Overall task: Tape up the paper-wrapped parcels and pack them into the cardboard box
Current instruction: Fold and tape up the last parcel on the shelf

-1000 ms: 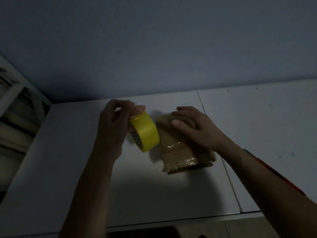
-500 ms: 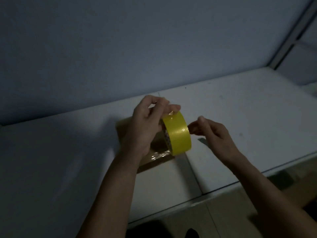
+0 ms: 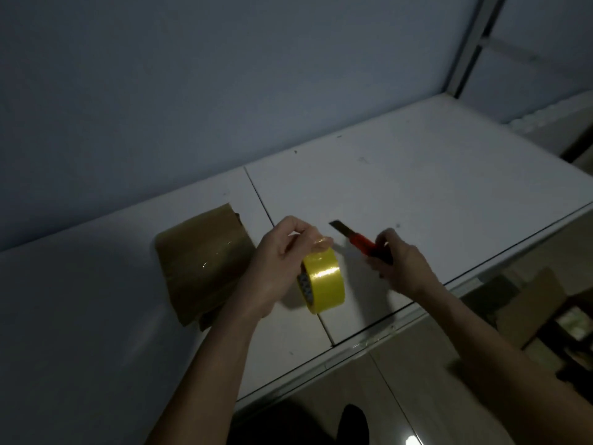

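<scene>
A brown paper-wrapped parcel [image 3: 205, 264] with shiny clear tape across its top lies on the white table [image 3: 401, 187], left of my hands. My left hand [image 3: 279, 268] grips a yellow tape roll [image 3: 324, 284] held upright just right of the parcel, thumb and forefinger pinching the tape's loose end at the top. My right hand [image 3: 401, 264] holds a red utility knife [image 3: 359, 240] with its blade out, pointing up and left towards the tape end. A cardboard box [image 3: 532, 303] sits on the floor at the right, partly hidden by the table edge.
A grey wall rises behind the table. A seam [image 3: 260, 200] runs across the tabletop between two panels. The table's front edge [image 3: 369, 342] runs diagonally, with tiled floor below. A metal frame post [image 3: 465, 49] stands at the upper right.
My right hand has picked up the red knife and brought it beside the tape roll. The view swung left to right, so the parcel now lies further left.
</scene>
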